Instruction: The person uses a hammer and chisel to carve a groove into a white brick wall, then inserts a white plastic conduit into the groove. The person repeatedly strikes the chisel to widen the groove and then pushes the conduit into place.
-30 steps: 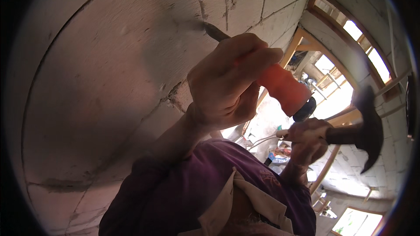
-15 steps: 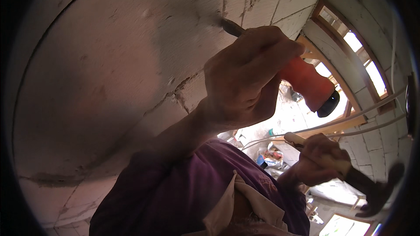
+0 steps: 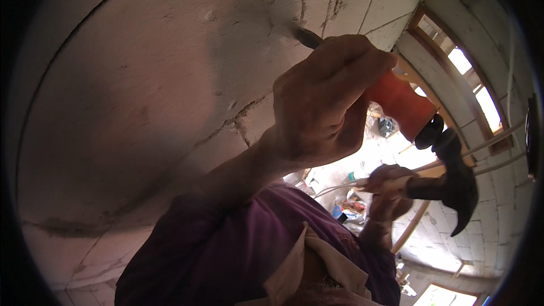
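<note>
My left hand (image 3: 317, 107) is closed around a chisel with an orange handle (image 3: 399, 102) and a black end cap (image 3: 428, 133). Its dark blade (image 3: 306, 36) points up-left with the tip against the pale block wall (image 3: 147, 79), where cracks and shadow surround it. My right hand (image 3: 391, 192) is closed on the wooden handle of a claw hammer (image 3: 460, 187). The hammer's face is right at the chisel's end cap; whether it touches cannot be told for sure.
A wood-framed narrow window (image 3: 464, 62) and a wooden-framed opening (image 3: 411, 71) sit at upper right. Pale cables (image 3: 493, 144) cross the right side. Behind my hands, bags and clutter (image 3: 351, 209) lie in bright light. Another window (image 3: 445, 297) shows at lower right.
The hammer dropped down and right half a second ago and has since swung up against the chisel's cap. My left hand and chisel have shifted right in view since a second ago.
</note>
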Action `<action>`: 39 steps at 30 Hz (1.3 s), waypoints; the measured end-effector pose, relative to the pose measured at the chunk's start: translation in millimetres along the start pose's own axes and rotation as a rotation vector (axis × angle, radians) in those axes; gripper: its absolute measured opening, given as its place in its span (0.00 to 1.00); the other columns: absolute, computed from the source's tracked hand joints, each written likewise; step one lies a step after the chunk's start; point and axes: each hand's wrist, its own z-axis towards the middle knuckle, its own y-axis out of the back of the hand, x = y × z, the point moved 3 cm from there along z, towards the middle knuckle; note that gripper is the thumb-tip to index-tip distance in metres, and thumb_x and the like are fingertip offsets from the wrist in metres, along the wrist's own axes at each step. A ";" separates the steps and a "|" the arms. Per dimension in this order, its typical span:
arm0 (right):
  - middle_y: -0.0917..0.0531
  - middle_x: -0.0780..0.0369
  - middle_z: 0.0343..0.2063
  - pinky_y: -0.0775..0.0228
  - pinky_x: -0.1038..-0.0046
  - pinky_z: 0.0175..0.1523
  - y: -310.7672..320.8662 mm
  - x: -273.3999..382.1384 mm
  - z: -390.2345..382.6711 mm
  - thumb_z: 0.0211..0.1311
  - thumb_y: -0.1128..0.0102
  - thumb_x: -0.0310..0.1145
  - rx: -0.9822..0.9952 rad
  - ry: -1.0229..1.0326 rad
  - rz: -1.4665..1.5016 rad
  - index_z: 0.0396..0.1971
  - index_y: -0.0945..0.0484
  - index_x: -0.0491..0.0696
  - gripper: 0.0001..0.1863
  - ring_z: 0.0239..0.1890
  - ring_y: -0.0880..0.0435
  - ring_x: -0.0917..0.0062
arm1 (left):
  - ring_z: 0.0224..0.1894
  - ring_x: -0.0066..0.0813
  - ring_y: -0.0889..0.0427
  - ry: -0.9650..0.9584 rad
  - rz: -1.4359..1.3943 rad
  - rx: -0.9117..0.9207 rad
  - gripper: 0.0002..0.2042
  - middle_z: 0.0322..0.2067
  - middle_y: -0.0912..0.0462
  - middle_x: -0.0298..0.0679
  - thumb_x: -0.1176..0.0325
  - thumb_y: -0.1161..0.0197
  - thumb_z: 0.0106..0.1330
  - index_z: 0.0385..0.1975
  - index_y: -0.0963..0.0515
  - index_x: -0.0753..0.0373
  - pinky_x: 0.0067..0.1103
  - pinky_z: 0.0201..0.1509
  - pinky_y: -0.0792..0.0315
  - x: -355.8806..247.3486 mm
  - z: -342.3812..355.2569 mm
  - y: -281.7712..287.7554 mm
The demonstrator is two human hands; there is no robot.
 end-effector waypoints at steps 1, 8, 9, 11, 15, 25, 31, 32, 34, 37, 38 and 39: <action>0.24 0.59 0.26 0.31 0.72 0.25 4.1 1.5 3.0 0.68 0.43 0.49 -0.138 0.007 -0.026 0.43 0.32 0.43 0.22 0.23 0.24 0.72 | 0.29 0.22 0.19 0.004 0.011 0.017 0.18 0.42 0.20 0.49 0.84 0.41 0.57 0.50 0.22 0.71 0.15 0.19 0.27 -0.1 1.1 -0.2; 0.28 0.62 0.17 0.35 0.73 0.28 -1.2 1.2 19.7 0.73 0.57 0.54 0.118 -0.005 -0.503 0.37 0.32 0.43 0.25 0.15 0.30 0.78 | 0.30 0.23 0.18 0.003 0.054 0.070 0.17 0.41 0.19 0.49 0.84 0.39 0.56 0.48 0.21 0.71 0.15 0.22 0.26 -3.3 2.5 7.0; 0.28 0.62 0.16 0.36 0.74 0.26 -1.0 -0.7 21.2 0.73 0.55 0.53 0.104 -0.095 -0.549 0.37 0.32 0.42 0.24 0.15 0.30 0.78 | 0.31 0.23 0.18 -0.037 0.069 0.068 0.17 0.41 0.19 0.49 0.84 0.39 0.56 0.48 0.21 0.71 0.16 0.22 0.26 -3.1 3.2 7.0; 0.29 0.62 0.17 0.36 0.75 0.25 -1.9 2.8 21.6 0.73 0.56 0.54 0.033 -0.099 -0.332 0.38 0.32 0.42 0.26 0.16 0.30 0.78 | 0.31 0.24 0.17 -0.016 -0.013 0.075 0.17 0.41 0.19 0.49 0.84 0.38 0.56 0.47 0.21 0.71 0.16 0.23 0.25 -1.3 3.0 7.1; 0.30 0.63 0.22 0.35 0.75 0.25 1.9 18.2 13.4 0.71 0.60 0.64 -0.342 0.200 0.223 0.43 0.33 0.43 0.33 0.20 0.29 0.77 | 0.31 0.26 0.17 -0.004 -0.014 0.013 0.18 0.39 0.19 0.48 0.84 0.38 0.55 0.48 0.21 0.71 0.18 0.25 0.24 -2.7 1.2 3.0; 0.25 0.58 0.26 0.31 0.75 0.23 20.5 6.3 17.0 0.69 0.47 0.58 -0.296 0.093 0.096 0.46 0.34 0.44 0.29 0.21 0.26 0.74 | 0.30 0.33 0.16 0.060 0.055 0.084 0.19 0.36 0.18 0.45 0.80 0.38 0.52 0.47 0.19 0.65 0.24 0.29 0.22 -4.5 5.1 5.1; 0.26 0.57 0.25 0.34 0.75 0.24 29.5 -7.5 26.9 0.75 0.59 0.55 -0.403 -0.062 0.188 0.45 0.34 0.43 0.26 0.20 0.30 0.77 | 0.29 0.33 0.16 0.271 -0.016 0.222 0.18 0.36 0.18 0.43 0.75 0.36 0.51 0.45 0.17 0.59 0.24 0.31 0.22 -11.1 -12.7 1.9; 0.25 0.55 0.25 0.32 0.73 0.26 24.6 -9.3 27.3 0.75 0.57 0.55 -0.304 -0.065 0.191 0.44 0.34 0.42 0.27 0.21 0.28 0.75 | 0.30 0.33 0.16 0.219 0.038 0.208 0.18 0.36 0.18 0.43 0.75 0.36 0.51 0.45 0.17 0.59 0.24 0.31 0.21 -9.3 -14.9 1.3; 0.25 0.55 0.24 0.31 0.73 0.27 16.2 -9.7 24.7 0.74 0.56 0.55 -0.255 -0.039 0.134 0.44 0.34 0.40 0.27 0.22 0.27 0.74 | 0.30 0.33 0.16 0.159 0.077 0.169 0.18 0.37 0.18 0.44 0.74 0.36 0.51 0.45 0.17 0.60 0.24 0.31 0.21 -7.7 -18.5 1.0; 0.27 0.54 0.26 0.30 0.73 0.31 6.1 -6.8 18.2 0.74 0.56 0.55 -0.212 -0.030 0.084 0.43 0.35 0.38 0.28 0.24 0.25 0.72 | 0.31 0.34 0.16 0.125 0.054 0.131 0.19 0.38 0.18 0.44 0.74 0.36 0.51 0.46 0.17 0.61 0.24 0.32 0.21 -14.8 -20.8 7.2; 0.27 0.54 0.28 0.30 0.72 0.32 4.3 -5.0 12.5 0.74 0.56 0.54 -0.210 -0.032 0.083 0.43 0.35 0.37 0.29 0.26 0.25 0.72 | 0.31 0.34 0.15 0.109 0.053 0.134 0.19 0.38 0.18 0.44 0.74 0.36 0.51 0.46 0.17 0.61 0.24 0.32 0.21 -15.1 -22.3 9.6; 0.27 0.53 0.30 0.30 0.72 0.33 4.3 -3.6 10.7 0.74 0.56 0.54 -0.222 -0.022 0.090 0.44 0.35 0.37 0.29 0.28 0.25 0.71 | 0.33 0.34 0.16 0.094 0.044 0.152 0.19 0.39 0.18 0.46 0.73 0.36 0.52 0.47 0.18 0.63 0.24 0.33 0.20 -14.2 -22.5 11.4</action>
